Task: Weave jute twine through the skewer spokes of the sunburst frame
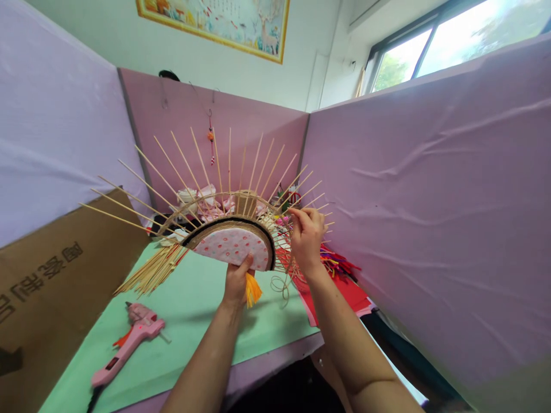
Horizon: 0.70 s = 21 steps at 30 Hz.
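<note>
My left hand (236, 282) grips the lower edge of a half-round handmade fan (230, 244), thumb on its front. The fan has a white face with pink spots, a black band and a twine band. Thin wooden sticks (166, 156) spread outward from its curved edge. A loose arc of twine (196, 201) crosses the sticks. An orange tassel (253, 291) hangs below my left hand. At the fan's right side my right hand (307, 238) is closed, thumb and forefinger pinching the twine among the sticks. Loops of loose twine (282, 284) hang beneath.
A pink glue gun (136, 338) lies on the green tabletop (193, 327) at the left. Behind it is a bundle of sticks (155, 267). Cardboard (55, 298) stands at the left edge. Red sheets (344, 295) and coloured strips (338, 264) lie at right. Pink partitions (413, 189) enclose the table.
</note>
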{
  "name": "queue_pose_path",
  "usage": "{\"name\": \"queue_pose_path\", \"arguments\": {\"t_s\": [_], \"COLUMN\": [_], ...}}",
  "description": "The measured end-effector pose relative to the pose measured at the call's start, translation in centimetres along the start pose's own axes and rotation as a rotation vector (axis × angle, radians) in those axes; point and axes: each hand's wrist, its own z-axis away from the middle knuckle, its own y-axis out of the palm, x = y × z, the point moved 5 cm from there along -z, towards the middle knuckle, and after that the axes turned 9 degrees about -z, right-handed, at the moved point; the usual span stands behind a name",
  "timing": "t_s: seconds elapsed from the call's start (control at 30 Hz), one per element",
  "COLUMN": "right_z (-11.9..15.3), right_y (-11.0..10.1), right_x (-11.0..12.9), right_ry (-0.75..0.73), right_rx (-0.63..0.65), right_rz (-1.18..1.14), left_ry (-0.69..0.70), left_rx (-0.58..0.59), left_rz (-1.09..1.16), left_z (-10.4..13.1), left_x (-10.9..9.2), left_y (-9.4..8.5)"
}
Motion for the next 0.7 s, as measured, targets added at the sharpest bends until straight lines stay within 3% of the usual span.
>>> {"name": "queue_pose_path", "arguments": {"t_s": [0.3,0.7], "right_z": [-0.01,0.52], "right_y": [0.06,0.46], "right_x": [-0.11,0.63], "right_ry": [-0.010,-0.096], "right_rx": [0.109,0.090], "right_rz": [0.121,0.269], "left_ry": [-0.015,0.032], "left_rx": [-0.040,-0.018], "left_rz": [0.003,-0.034], "left_z": [-0.04,0.16], "left_x": [-0.16,-0.43], "left_y": [-0.12,0.10]}}
